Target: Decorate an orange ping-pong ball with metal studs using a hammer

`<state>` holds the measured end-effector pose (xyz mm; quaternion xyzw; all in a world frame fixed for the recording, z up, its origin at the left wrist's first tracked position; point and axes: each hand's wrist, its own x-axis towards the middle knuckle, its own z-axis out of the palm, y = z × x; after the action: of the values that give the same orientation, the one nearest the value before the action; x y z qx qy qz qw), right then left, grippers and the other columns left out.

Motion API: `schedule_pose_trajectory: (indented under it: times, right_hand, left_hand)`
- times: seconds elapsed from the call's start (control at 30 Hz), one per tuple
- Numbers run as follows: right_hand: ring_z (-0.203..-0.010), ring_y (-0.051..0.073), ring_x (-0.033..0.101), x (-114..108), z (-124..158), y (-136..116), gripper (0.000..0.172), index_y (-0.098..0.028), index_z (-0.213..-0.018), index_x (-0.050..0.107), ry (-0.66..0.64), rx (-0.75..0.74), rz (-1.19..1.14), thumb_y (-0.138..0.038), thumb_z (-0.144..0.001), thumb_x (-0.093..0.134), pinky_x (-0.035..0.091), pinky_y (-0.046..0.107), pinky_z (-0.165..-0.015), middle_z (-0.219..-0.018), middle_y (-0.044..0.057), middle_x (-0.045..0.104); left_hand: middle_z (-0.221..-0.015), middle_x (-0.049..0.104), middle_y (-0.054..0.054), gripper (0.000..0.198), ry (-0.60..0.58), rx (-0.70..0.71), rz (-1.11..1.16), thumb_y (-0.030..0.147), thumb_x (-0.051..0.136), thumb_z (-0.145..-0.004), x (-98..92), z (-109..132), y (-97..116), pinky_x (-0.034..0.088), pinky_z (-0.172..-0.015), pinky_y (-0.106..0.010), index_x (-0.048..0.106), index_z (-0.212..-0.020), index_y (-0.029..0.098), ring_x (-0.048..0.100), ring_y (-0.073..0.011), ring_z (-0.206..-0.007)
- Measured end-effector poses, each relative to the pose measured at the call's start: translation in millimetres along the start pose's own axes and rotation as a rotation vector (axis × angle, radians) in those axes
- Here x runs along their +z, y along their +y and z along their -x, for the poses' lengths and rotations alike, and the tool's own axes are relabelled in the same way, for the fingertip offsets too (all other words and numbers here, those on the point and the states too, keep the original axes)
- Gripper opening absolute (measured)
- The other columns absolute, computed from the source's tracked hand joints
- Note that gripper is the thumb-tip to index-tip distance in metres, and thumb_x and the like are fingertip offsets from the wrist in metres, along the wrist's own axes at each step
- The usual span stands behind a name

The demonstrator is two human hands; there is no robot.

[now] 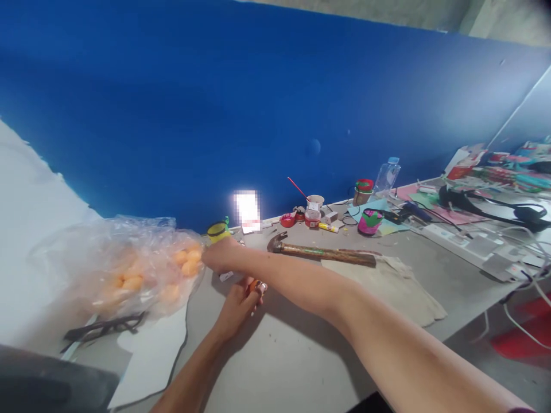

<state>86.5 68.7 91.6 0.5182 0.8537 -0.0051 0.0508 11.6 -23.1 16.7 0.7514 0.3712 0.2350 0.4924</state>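
Gripping one small orange object (pixel 254 285) in curled fingers, the left hand (pixel 236 304) is positioned over the smooth grey tabletop (pixel 279 355). The right hand (pixel 221 254), apart from the left, lies beyond it, its forearm crossing above the table; its grip cannot be determined. Beside it sits one crinkled, translucent plastic bag (pixel 148 232) containing several rounded orange pieces (pixel 190 264). To the right lie one claw hammer (pixel 327 253) with a straight wooden handle and one soft beige cloth (pixel 390 289).
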Motion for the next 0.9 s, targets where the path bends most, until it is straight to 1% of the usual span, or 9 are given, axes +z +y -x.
schedule_pose_trajectory:
  times: [0.1, 0.17, 0.23, 0.33, 0.37, 0.43, 0.53, 0.63, 0.9]
  right_hand:
    - [-0.093, 0.030, 0.074, -7.8, 18.9, 4.9, 0.017, -0.009, -0.097, 0.072, 0.023, 0.028, -0.053, -0.005, -0.082, 0.064, 0.057, 0.039, -0.072, -0.104, 0.020, 0.077]
    - [-0.092, 0.029, 0.073, -5.2, 40.3, 11.2, 0.015, -0.012, -0.095, 0.071, 0.115, 0.070, -0.130, -0.010, -0.088, 0.059, 0.054, 0.035, -0.070, -0.105, 0.016, 0.077]
    - [-0.090, 0.023, 0.070, 5.0, 65.7, 19.6, 0.016, -0.015, -0.093, 0.070, 0.239, 0.105, -0.246, -0.018, -0.095, 0.054, 0.049, 0.029, -0.069, -0.105, 0.012, 0.076]
    - [-0.081, 0.016, 0.063, 29.2, 100.7, 32.2, 0.012, -0.017, -0.086, 0.068, 0.353, 0.167, -0.436, -0.018, -0.093, 0.058, 0.041, 0.024, -0.069, -0.092, 0.005, 0.073]
    - [-0.079, 0.014, 0.062, 38.0, 109.6, 34.9, 0.011, -0.016, -0.084, 0.067, 0.386, 0.166, -0.502, -0.016, -0.092, 0.059, 0.040, 0.024, -0.070, -0.088, 0.003, 0.072]
    - [-0.074, 0.013, 0.059, 55.1, 122.9, 36.7, 0.012, -0.017, -0.079, 0.065, 0.466, 0.164, -0.628, -0.016, -0.091, 0.060, 0.040, 0.023, -0.070, -0.080, 0.001, 0.069]
    - [-0.070, 0.014, 0.057, 77.4, 133.4, 32.0, 0.019, -0.019, -0.073, 0.061, 0.571, 0.123, -0.737, -0.019, -0.092, 0.058, 0.040, 0.025, -0.067, -0.074, 0.000, 0.065]
    - [-0.072, 0.016, 0.057, 92.9, 137.1, 27.0, 0.018, -0.020, -0.077, 0.061, 0.654, 0.081, -0.727, -0.020, -0.094, 0.055, 0.042, 0.027, -0.070, -0.076, 0.001, 0.064]
    - [-0.080, 0.019, 0.059, 103.4, 138.0, 30.1, 0.018, -0.021, -0.086, 0.059, 0.664, 0.014, -0.646, -0.023, -0.098, 0.046, 0.046, 0.030, -0.078, -0.084, 0.005, 0.064]
  left_hand:
    - [-0.062, 0.062, -0.001, 0.025, -0.009, -0.017, 0.030, 0.043, 0.058, -0.081, -1.3, -0.3, -2.5, 0.042, -0.056, -0.028, 0.064, -0.083, 0.018, 0.054, -0.0167, -0.057]
    - [-0.067, 0.063, -0.002, 0.023, 0.000, -0.038, 0.173, 0.038, 0.059, -0.080, -1.8, -0.2, -3.1, 0.042, -0.056, -0.027, 0.066, -0.087, 0.017, 0.056, -0.0163, -0.060]
    - [-0.076, 0.064, -0.002, 0.021, 0.018, -0.054, 0.388, 0.031, 0.060, -0.075, -1.9, -0.4, -2.7, 0.043, -0.056, -0.025, 0.066, -0.089, 0.017, 0.059, -0.0156, -0.065]
    - [-0.071, 0.060, -0.001, 0.012, 0.010, -0.031, 0.564, 0.024, 0.061, -0.069, -2.7, -1.8, -1.9, 0.037, -0.051, -0.022, 0.062, -0.078, 0.015, 0.053, -0.0108, -0.057]
    - [-0.066, 0.057, 0.000, 0.010, 0.003, -0.007, 0.602, 0.025, 0.061, -0.070, -3.2, -2.4, -2.1, 0.035, -0.049, -0.021, 0.059, -0.073, 0.015, 0.049, -0.0092, -0.052]
    - [-0.061, 0.055, 0.001, 0.019, 0.031, 0.003, 0.630, 0.033, 0.063, -0.077, -4.2, -3.3, -3.3, 0.034, -0.046, -0.022, 0.057, -0.071, 0.016, 0.047, -0.0093, -0.048]
    - [-0.057, 0.053, 0.002, 0.036, 0.051, 0.010, 0.649, 0.049, 0.066, -0.083, -4.5, -4.1, -7.2, 0.037, -0.042, -0.023, 0.057, -0.072, 0.017, 0.048, -0.0101, -0.044]
    - [-0.056, 0.052, 0.004, 0.039, 0.029, -0.005, 0.671, 0.048, 0.076, -0.078, -3.5, -5.1, -12.4, 0.038, -0.042, -0.021, 0.052, -0.071, 0.018, 0.050, -0.0094, -0.044]
    - [-0.054, 0.051, 0.005, 0.039, 0.059, -0.024, 0.701, 0.047, 0.080, -0.076, -2.2, -5.1, -14.3, 0.039, -0.042, -0.020, 0.055, -0.071, 0.017, 0.052, -0.0096, -0.045]
